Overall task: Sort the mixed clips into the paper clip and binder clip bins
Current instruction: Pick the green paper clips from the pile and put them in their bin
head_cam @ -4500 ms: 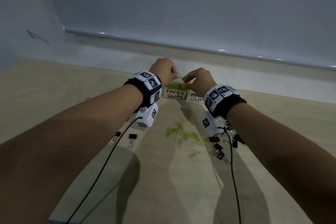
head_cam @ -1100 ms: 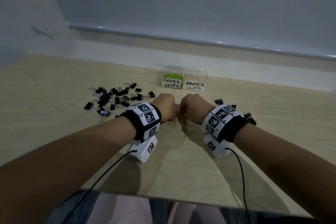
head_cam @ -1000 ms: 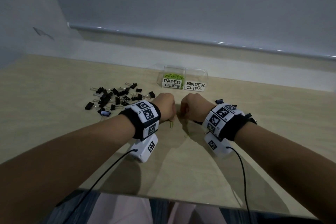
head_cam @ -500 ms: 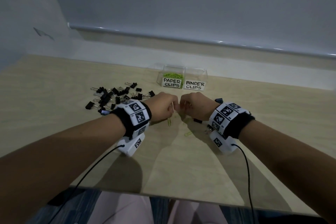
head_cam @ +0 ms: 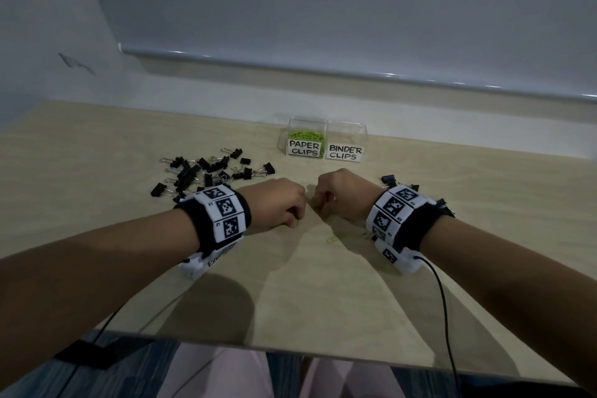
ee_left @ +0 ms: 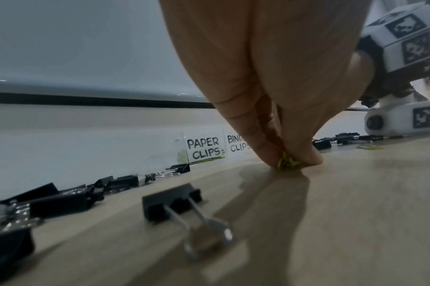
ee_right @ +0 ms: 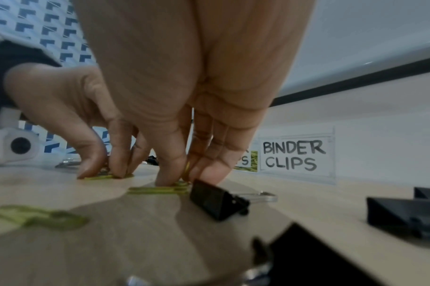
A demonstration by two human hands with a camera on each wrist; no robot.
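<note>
Both hands are down on the pale wooden worktop (head_cam: 290,294), close together in the middle, knuckles up. The left hand (head_cam: 274,203) has its fingertips (ee_left: 270,154) drawn together, pinching a small bunch of green paper clips (ee_left: 286,164) right at the surface. The right hand (head_cam: 342,195) has its thumb and fingers curled down onto more green clips (ee_right: 160,189) lying flat; it seems to be pinching at least one between them, with a black binder clip (ee_right: 216,201) just beside its fingertips. One loose green clip (head_cam: 332,240) lies nearer the person, between the two wrists. To the left sits a scattered heap of black binder clips (head_cam: 206,171), and a few more (head_cam: 389,178) lie beyond the right wrist. At the back of the worktop, well apart from the hands, stand two clear bins side by side and touching: the one labelled PAPER CLIPS (head_cam: 305,140) already has green clips in it, and the one labelled BINDER CLIPS (head_cam: 347,144) stands to its right.
</note>
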